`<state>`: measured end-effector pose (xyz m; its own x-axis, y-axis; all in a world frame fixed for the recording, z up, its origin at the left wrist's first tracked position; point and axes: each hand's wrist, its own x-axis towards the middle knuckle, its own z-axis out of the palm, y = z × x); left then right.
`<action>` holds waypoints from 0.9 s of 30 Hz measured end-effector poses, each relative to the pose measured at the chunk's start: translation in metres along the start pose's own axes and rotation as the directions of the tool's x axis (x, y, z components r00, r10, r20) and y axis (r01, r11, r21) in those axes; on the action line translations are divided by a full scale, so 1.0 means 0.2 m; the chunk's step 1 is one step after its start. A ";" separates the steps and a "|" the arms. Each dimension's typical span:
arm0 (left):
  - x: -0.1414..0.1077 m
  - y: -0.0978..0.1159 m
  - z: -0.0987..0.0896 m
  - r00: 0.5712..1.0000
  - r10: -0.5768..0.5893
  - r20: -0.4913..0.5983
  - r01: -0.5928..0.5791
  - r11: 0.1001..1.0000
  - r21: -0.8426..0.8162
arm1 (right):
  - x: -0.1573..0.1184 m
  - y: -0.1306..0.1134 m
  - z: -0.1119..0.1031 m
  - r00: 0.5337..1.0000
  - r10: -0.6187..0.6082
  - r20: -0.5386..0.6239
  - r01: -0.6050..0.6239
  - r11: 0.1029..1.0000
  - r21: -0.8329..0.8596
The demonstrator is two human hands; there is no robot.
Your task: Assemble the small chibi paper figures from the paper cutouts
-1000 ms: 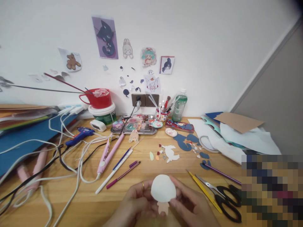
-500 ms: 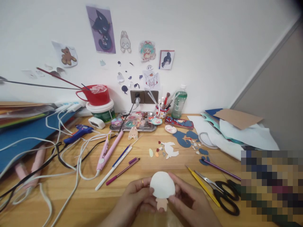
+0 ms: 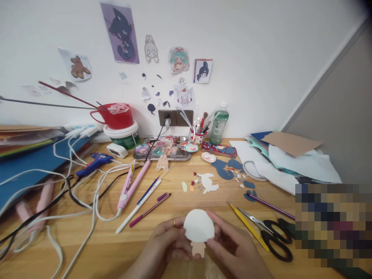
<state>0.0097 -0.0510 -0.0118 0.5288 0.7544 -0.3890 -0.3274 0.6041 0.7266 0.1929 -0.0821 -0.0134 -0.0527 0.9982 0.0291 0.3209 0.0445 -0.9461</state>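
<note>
A small paper figure [image 3: 199, 226] with a round white head and a peach body is held upright near the table's front edge. My left hand [image 3: 171, 242] pinches the head's left edge, some of its fingers curled behind and below the body. On the other side, my right hand [image 3: 229, 244] grips the head's right edge between thumb and fingers. Beyond the hands lies a white paper cutout [image 3: 207, 183] with small red, orange and green pieces beside it. Dark blue paper pieces [image 3: 225, 168] are to its right.
Black-handled scissors [image 3: 274, 236] and a yellow pen-like tool [image 3: 250, 226] lie at right. Pens, a pink iron [image 3: 135, 188], tangled white cables and a blue glue gun [image 3: 94, 164] are at left. A metal tray [image 3: 162, 155], a bottle [image 3: 220, 126] and a red cup [image 3: 116, 116] stand behind.
The whole view has shifted slightly, so the background sits a little further left and up. Both hands keep the same hold on the paper figure.
</note>
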 end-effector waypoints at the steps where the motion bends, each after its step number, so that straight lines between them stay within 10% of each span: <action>1: 0.00 0.00 0.00 1.000 0.002 0.000 -0.002 1.000 0.011 | 0.00 0.00 0.00 1.000 0.000 0.005 0.000 1.000 -0.007; 27: 0.02 -0.03 0.00 0.994 0.077 0.079 -0.088 0.986 0.141 | -0.01 0.03 0.01 0.999 -0.044 -0.022 0.042 0.994 -0.097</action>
<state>0.0128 -0.0521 -0.0175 0.5623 0.7760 -0.2857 -0.2587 0.4933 0.8305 0.1936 -0.0836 -0.0200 -0.0462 0.9959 0.0776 0.4089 0.0897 -0.9081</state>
